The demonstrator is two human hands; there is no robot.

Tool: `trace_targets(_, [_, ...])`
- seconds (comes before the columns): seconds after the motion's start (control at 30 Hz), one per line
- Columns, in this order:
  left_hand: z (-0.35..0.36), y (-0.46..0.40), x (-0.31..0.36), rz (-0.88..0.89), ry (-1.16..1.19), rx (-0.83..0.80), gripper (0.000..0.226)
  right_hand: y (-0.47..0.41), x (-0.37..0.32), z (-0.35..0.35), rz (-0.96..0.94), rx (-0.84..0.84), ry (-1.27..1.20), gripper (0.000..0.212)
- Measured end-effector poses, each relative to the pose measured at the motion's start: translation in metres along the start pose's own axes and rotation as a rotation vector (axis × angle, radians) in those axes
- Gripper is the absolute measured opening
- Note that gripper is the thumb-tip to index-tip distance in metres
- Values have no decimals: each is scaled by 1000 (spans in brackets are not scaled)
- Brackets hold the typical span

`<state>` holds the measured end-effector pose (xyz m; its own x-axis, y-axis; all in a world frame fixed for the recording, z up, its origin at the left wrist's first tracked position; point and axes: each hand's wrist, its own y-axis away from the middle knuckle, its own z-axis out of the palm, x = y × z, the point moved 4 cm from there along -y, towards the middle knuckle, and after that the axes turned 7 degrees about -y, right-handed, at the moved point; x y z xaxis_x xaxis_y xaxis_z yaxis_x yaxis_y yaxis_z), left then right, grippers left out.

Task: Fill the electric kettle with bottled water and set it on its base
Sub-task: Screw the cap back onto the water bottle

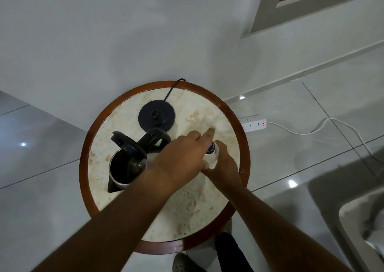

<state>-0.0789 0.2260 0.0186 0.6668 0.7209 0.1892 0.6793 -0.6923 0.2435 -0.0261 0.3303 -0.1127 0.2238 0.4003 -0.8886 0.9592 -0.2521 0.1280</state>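
The steel electric kettle stands on the left of the round table with its black lid hinged up and its dark inside showing. Behind it lies the black round base, with nothing on it and its cord running off the table's back edge. My right hand grips a clear water bottle right of the kettle. My left hand reaches across over the bottle's top, forefinger stretched out. It hides the bottle's neck and cap, and I cannot see what its fingers hold.
The table stands against a white wall on glossy grey floor tiles. A white power strip with a lit red switch lies on the floor to the right, its white cable trailing right. A pale seat corner is at lower right. My shoe shows below the table.
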Motion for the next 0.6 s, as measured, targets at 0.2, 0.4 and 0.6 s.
trace_targets(0.2, [50, 54, -20, -268, 238, -9, 77, 4, -6, -8, 46, -152, -28, 126])
trace_targets(0.4, [104, 107, -43, -458, 603, -150, 80, 24, -30, -52, -70, 24, -138, 109])
trace_targets(0.6, [126, 159, -92, -982, 715, -67, 104, -31, -107, -100, -93, 200, 54, 76])
